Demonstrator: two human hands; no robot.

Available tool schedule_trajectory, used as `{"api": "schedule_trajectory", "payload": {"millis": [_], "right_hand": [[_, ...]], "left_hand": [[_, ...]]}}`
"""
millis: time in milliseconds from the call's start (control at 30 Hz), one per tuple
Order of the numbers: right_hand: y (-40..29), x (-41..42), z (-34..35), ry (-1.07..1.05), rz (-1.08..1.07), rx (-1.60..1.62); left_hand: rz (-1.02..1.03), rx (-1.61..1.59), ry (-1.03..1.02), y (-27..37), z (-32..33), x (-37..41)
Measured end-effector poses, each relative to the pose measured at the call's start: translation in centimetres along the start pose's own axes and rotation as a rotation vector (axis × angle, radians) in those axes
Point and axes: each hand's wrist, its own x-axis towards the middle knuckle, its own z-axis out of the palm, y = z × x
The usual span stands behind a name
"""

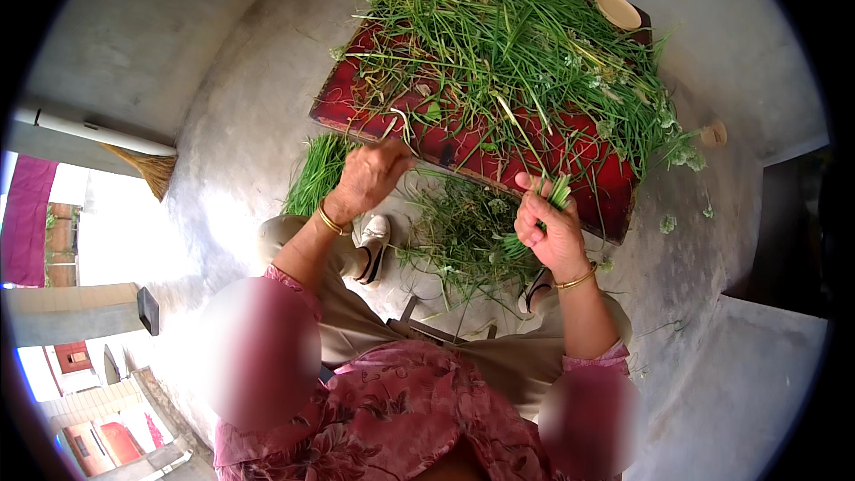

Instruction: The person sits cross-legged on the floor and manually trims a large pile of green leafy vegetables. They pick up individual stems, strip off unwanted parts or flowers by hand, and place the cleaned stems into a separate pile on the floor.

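My right hand [551, 230] is closed around a small bunch of thin green stalks [558, 191], their pale ends pointing up past my fingers. My left hand [374, 177], fingers curled, is just off the near edge of a low red table [334, 99]. A pale bent stem [403, 121] meets its fingertips; whether they grip it cannot be told. A large heap of long green chive-like stalks [494, 20] with white flower heads covers much of the table. On the floor beyond my left wrist lies a neater green bundle [317, 174].
A loose pile of green stalks and trimmings [461, 234] lies on the floor between my feet. A round tan lid or dish [618, 11] rests at the table's far right corner. A straw broom [150, 170] is at the left wall, and scattered flower heads [668, 224] lie to the right.
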Motion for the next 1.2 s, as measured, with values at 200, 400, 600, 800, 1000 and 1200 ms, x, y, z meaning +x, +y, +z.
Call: {"api": "schedule_trajectory", "payload": {"millis": [200,400,600,800,1000,1200], "right_hand": [[1.6,0.5,0.9,0.01,0.125,-0.096],[2.0,0.8,1.4,0.103,0.162,-0.097],[3.5,1.5,1.1,0.155,0.158,-0.09],[4.5,2.1,1.3,0.178,0.139,-0.178],[5.0,2.1,0.9,0.219,0.126,-0.161],[5.3,2.1,1.9,0.116,0.143,-0.244]], "left_hand": [[-0.19,0.28,-0.029,-2.2,-0.3,4.2],[-0.04,0.139,-0.012,-2.4,0.0,3.0],[-0.193,-1.27,-0.073,0.6,0.4,-0.1],[-0.256,-1.545,-0.319,2.3,1.4,-1.0],[-0.302,-1.297,-0.456,3.9,2.8,-1.0],[-0.278,-1.311,-0.41,4.2,3.7,-0.9]]}}
